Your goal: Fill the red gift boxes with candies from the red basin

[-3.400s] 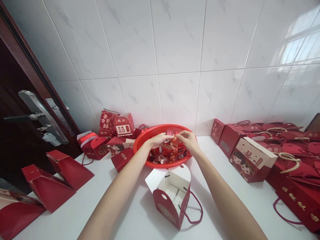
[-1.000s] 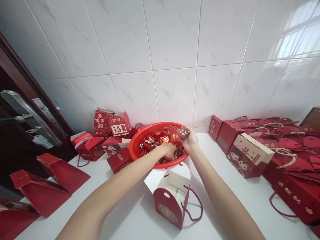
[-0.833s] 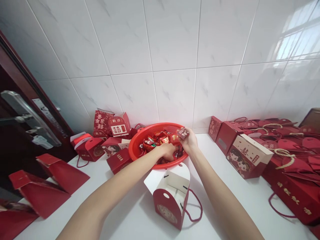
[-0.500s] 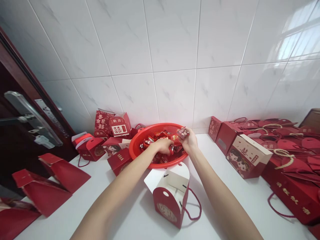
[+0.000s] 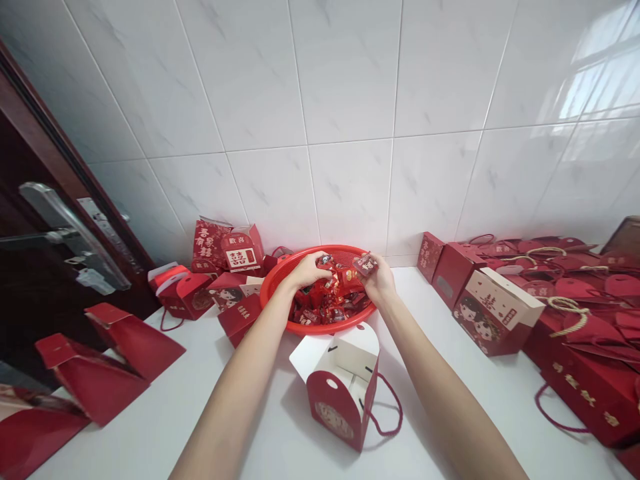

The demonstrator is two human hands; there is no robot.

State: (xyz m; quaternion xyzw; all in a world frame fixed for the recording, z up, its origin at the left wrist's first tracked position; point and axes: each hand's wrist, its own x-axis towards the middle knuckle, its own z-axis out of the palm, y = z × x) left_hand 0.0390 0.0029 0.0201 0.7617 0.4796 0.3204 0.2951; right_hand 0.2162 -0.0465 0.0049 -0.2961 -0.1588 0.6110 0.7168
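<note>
A red plastic basket (image 5: 273, 308) holds a heap of shiny red wrapped candies (image 5: 334, 303). Over the basket's left back part, my left hand (image 5: 306, 272) curls its fingers and thumb around a candy at the top of the heap; the fingertips are partly hidden. At the basket's right rim, my right hand (image 5: 381, 280) is closed on a dark red wrapped candy (image 5: 366, 265) with pale lettering. Just in front of the basket stands a dark red gift box (image 5: 336, 407), its top flaps up, showing a white inside and a cord handle at its right.
Upright red boxes (image 5: 243, 250) stand against the tiled wall at the left. More folded red boxes (image 5: 120, 347) line the left edge, near a door handle (image 5: 65, 220). At the right are a box with cartoon figures (image 5: 495, 313) and many closed red boxes (image 5: 585, 360).
My left hand has shifted left and back from the middle of the heap, uncovering candies there. My right hand stays at the rim with its candy. The view has turned slightly.
</note>
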